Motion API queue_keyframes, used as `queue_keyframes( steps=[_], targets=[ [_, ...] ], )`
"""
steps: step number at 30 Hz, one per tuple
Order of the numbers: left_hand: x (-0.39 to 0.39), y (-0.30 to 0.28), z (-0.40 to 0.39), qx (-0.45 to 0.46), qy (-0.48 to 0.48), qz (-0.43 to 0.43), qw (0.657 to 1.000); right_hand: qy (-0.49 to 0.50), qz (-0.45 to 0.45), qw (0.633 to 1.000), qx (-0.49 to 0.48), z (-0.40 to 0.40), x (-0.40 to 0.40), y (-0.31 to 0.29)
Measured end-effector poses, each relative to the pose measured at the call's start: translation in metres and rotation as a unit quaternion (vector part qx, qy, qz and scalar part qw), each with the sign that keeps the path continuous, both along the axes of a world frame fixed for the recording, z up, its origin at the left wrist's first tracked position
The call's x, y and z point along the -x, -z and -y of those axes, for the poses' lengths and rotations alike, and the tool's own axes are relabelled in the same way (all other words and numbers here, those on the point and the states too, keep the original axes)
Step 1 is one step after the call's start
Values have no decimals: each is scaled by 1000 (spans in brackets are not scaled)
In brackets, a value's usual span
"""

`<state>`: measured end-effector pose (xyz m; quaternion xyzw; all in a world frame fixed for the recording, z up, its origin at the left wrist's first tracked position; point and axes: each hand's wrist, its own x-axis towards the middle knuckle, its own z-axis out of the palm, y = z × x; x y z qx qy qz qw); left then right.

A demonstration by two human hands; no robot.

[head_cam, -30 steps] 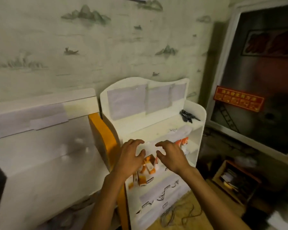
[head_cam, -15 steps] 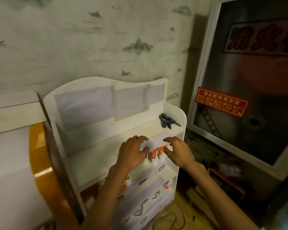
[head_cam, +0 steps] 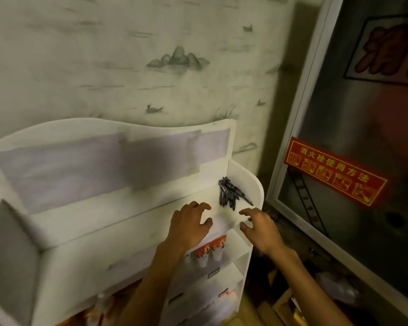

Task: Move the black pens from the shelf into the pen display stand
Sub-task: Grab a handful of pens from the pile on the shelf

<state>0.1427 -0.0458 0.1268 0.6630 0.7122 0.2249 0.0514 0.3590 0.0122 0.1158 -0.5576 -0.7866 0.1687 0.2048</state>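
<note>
A bundle of black pens point(head_cam: 231, 192) lies on the top shelf point(head_cam: 137, 212) of a white stepped display stand, in its far right corner. My left hand point(head_cam: 190, 225) hovers over the shelf's front edge, fingers spread, just left of and below the pens. My right hand point(head_cam: 259, 225) is at the stand's right edge, fingers apart, just below the pens. Neither hand touches the pens or holds anything.
Orange-and-white packs point(head_cam: 210, 249) sit on the tier below my hands; lower tiers hold small labels. A wallpapered wall rises behind the stand. A metal cabinet door with a red sticker point(head_cam: 335, 170) stands at right. Boxes point(head_cam: 290, 302) clutter the floor.
Both hands have risen from the orange packs' tier to the top shelf, closer to the pens. The view has shifted right and nearer to the stand.
</note>
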Motion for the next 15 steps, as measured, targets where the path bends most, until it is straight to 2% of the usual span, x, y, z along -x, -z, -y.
queue_keyframes(
  steps=[9,15],
  targets=[
    [-24,25,-83,28,-58,48,997,-86,-9,996,5,-116,-2,26],
    [-49,45,-153,112,-104,41,987,-174,-21,984,16,-198,-2,32]
  ],
)
